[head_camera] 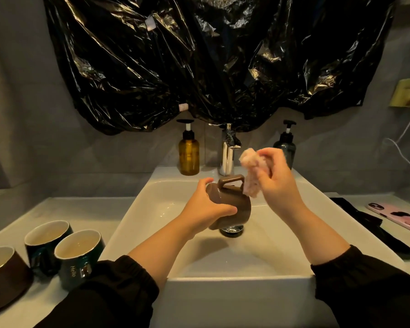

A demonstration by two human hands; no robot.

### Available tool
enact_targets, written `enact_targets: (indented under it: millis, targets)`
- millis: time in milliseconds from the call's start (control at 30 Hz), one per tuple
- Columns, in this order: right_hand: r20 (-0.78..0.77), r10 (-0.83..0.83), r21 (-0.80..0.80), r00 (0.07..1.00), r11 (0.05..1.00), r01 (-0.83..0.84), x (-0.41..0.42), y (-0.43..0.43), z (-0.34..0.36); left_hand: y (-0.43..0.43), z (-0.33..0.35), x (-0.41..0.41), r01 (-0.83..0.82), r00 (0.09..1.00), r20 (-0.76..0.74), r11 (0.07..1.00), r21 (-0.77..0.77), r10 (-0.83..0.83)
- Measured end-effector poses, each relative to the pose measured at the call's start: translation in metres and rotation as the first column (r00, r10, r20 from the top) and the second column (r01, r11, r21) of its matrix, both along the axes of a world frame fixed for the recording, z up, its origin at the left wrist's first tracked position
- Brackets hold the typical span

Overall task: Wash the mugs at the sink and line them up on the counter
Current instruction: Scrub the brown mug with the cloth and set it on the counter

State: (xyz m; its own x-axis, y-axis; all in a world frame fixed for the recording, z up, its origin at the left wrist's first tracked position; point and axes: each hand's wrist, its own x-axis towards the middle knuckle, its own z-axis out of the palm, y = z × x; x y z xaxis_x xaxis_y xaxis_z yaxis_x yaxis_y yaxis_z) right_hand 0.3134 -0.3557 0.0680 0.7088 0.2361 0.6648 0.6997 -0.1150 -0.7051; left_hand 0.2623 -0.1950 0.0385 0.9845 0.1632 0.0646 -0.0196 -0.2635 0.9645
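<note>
A white counter [81,209] is running along the wall right in front of me, and a person in black sleeves [118,287] is leaning over the square white sink [234,299] set into it. On the near left of the counter three mugs are standing upright close together: a brown mug [0,275] at the edge, a dark mug [45,242] behind, and a dark mug lettered "Hello" [78,259] nearest the basin. Over on the right, a black comb-like thing [374,228] and a phone in a pink case [398,216] are lying side by side. Out over the basin the hands are working apart. The left hand [206,209] is gripping a brown mug with its handle uppermost [232,204], tipped on its side above the drain [231,229]. The right hand [277,183] is pinching a pale pink cloth [253,171], which is hanging just beside the handle; I cannot tell whether it is touching. Behind them a chrome faucet [226,155] is rising from the sink's back ledge, with an amber pump bottle [188,155] standing to its left and a dark pump bottle [285,147] to its right. Above, crumpled black plastic sheeting [199,55] is hanging across the grey wall.
</note>
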Motion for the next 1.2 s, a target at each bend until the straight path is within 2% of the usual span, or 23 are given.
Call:
enact_targets:
  millis: [100,167,300,400,533,567,667,733,800,867,967,1067,1200]
  targets:
    - [0.262,0.018,-0.290,0.965,0.955,0.061,-0.002,0.013,-0.011,-0.001,-0.001,0.000,0.007,0.999,-0.035,0.998,0.067,-0.005]
    - [0.289,-0.011,-0.355,0.957,0.927,0.118,0.007,0.016,-0.015,-0.001,0.001,-0.001,0.006,0.998,-0.066,0.998,0.057,-0.002]
    - [-0.034,-0.107,-0.172,0.994,0.980,0.099,0.019,0.003,-0.009,0.002,0.007,-0.002,-0.045,0.992,-0.116,0.998,-0.050,0.039]
    - [-0.039,-0.079,-0.049,0.996,0.996,0.077,0.011,0.005,-0.008,-0.001,0.007,-0.003,-0.036,0.992,-0.119,0.999,-0.008,0.034]
    - [0.027,0.059,-0.306,0.998,0.951,-0.048,0.000,0.023,-0.015,-0.005,0.006,-0.005,-0.018,0.995,-0.095,0.999,0.047,0.023]
    - [-0.009,0.066,-0.292,0.998,0.954,-0.066,0.001,0.023,-0.014,-0.004,0.007,-0.006,-0.034,0.994,-0.101,0.999,0.026,0.036]
    - [-0.226,0.080,-0.088,0.971,0.991,-0.102,0.012,0.009,-0.009,0.002,0.010,-0.006,-0.072,0.990,-0.123,0.995,-0.073,0.063]
    - [-0.325,0.041,-0.022,0.945,0.998,-0.051,0.021,-0.001,-0.011,0.003,0.011,-0.007,-0.082,0.989,-0.132,0.985,-0.152,0.062]
    - [-0.315,-0.003,0.041,0.949,0.999,0.017,0.022,-0.004,-0.012,0.001,0.012,-0.007,-0.086,0.989,-0.136,0.982,-0.165,0.064]
    - [-0.274,0.028,0.064,0.961,0.998,-0.010,0.016,0.002,-0.012,-0.002,0.012,-0.007,-0.079,0.990,-0.129,0.982,-0.172,0.057]
    - [-0.172,0.098,-0.060,0.980,0.992,-0.109,-0.001,0.012,-0.017,0.002,0.016,-0.008,-0.154,0.985,-0.119,0.933,-0.326,0.121]
    - [-0.044,0.111,-0.101,0.993,0.988,-0.115,-0.008,0.012,-0.019,0.015,0.017,-0.008,-0.221,0.975,-0.142,0.845,-0.486,0.173]
    - [-0.062,0.068,-0.074,0.996,0.995,-0.073,-0.007,0.017,-0.019,0.009,0.013,-0.008,-0.203,0.976,-0.171,0.854,-0.479,0.136]
